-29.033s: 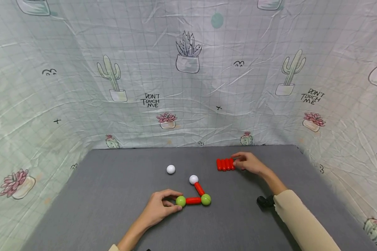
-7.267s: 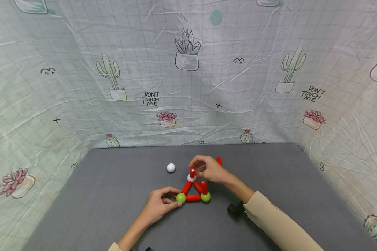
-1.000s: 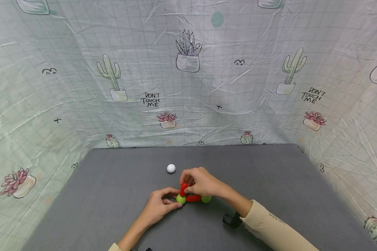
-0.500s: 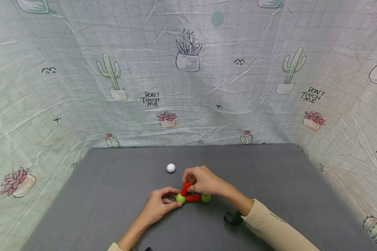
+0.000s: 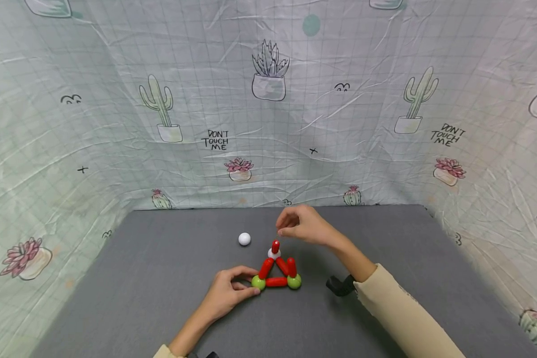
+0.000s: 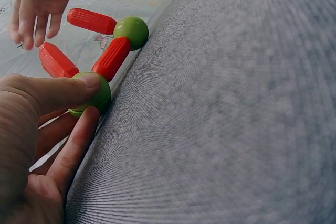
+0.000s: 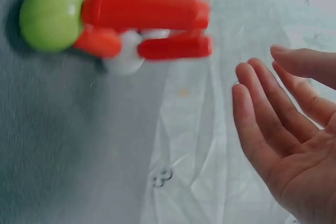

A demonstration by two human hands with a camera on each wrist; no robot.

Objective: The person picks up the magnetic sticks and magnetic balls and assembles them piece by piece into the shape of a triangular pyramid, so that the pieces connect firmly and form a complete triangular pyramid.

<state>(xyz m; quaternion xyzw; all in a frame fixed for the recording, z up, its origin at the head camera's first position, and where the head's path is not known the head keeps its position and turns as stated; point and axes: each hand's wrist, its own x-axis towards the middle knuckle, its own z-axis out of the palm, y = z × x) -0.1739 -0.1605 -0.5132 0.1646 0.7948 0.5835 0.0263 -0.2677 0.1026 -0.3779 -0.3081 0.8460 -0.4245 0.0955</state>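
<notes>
Red rods and balls form a triangle on the table, with a green ball (image 5: pixel 258 283) at left, another green ball (image 5: pixel 294 281) at right and a white ball (image 5: pixel 274 254) at the back. A front red rod (image 5: pixel 276 282) joins the green balls. From each corner a further rod rises: the left rod (image 5: pixel 265 268), the right rod (image 5: pixel 292 267) and the rear rod (image 5: pixel 275 246). My left hand (image 5: pixel 227 292) pinches the left green ball between thumb and fingers. Behind and above the rear rod, my right hand (image 5: pixel 308 226) hovers with relaxed fingers, holding nothing.
A loose white ball (image 5: pixel 244 239) lies behind the triangle, to its left. The grey table (image 5: pixel 161 258) ends at a hanging cactus-print cloth (image 5: pixel 188 99) at the back and sides. A black wrist device (image 5: pixel 340 286) hangs below the right forearm.
My right hand has let go of the left rod and moved up and back; the rod stays standing. Since the oldest frame, the row of loose rods has gone and the triangle has gained rods.
</notes>
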